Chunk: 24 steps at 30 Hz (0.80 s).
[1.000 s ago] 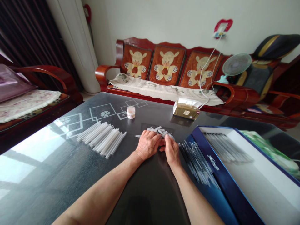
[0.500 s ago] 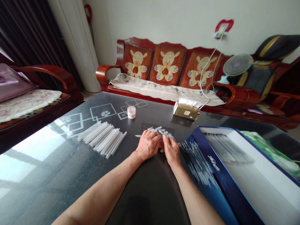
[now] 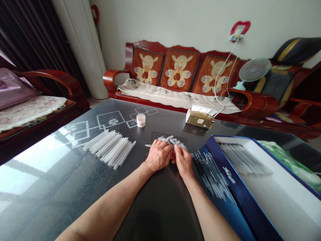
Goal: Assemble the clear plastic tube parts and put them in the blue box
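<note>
My left hand [image 3: 158, 154] rests curled on the dark glass table [image 3: 62, 180], and a thin pen-like stick pokes out to its left [image 3: 147, 146]. My right hand [image 3: 184, 161] lies right beside it, fingers pinched together at the left hand's fingertips. Just beyond both hands is a small heap of short grey-white caps [image 3: 172, 140]. A row of translucent white tubes [image 3: 110, 147] lies to the left. Thin pen refills [image 3: 210, 172] lie to the right against a blue box lid [image 3: 235, 187].
A small pink-white jar [image 3: 140, 120] and a tissue box [image 3: 200, 117] stand farther back on the table. The blue-rimmed box [image 3: 271, 187] with more refills fills the right side. A red wooden sofa [image 3: 175, 73] with bear cushions and a small fan [image 3: 253, 70] lie beyond.
My right hand's fingers drew in from lying flat to a pinch against my left fingertips. Otherwise nothing has shifted.
</note>
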### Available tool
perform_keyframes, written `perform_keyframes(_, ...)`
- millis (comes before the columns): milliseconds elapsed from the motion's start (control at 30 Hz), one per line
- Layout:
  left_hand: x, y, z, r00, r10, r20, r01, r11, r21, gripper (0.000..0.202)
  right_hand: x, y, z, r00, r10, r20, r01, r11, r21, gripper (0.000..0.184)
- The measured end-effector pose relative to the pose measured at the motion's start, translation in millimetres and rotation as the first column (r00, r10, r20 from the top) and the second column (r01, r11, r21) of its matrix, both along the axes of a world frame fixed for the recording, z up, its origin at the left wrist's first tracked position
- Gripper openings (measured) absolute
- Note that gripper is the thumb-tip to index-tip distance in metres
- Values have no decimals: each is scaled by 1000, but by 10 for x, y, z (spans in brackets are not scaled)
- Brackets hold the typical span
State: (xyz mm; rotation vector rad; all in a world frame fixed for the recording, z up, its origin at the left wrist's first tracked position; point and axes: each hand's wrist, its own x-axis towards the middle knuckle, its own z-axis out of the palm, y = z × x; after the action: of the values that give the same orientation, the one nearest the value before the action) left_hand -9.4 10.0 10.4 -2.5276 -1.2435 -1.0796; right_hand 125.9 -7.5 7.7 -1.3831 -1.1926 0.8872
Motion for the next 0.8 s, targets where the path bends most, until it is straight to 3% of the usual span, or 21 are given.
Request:
perform_keyframes(300, 3, -2, 9, 1000, -3, 10, 3, 1000, 4, 28, 18, -3, 20, 1000, 14, -9, -14, 999, 30, 26)
perform_keyframes(600, -2, 4, -13, 1000, -9, 11, 9, 1000, 10, 28, -14, 1, 6, 999, -25, 23, 25, 1000, -12, 47)
perform_keyframes(800, 0, 5, -14, 999, -23, 28, 23, 1000, 8, 27, -6, -21, 46, 997, -1, 75, -3, 999, 48, 37)
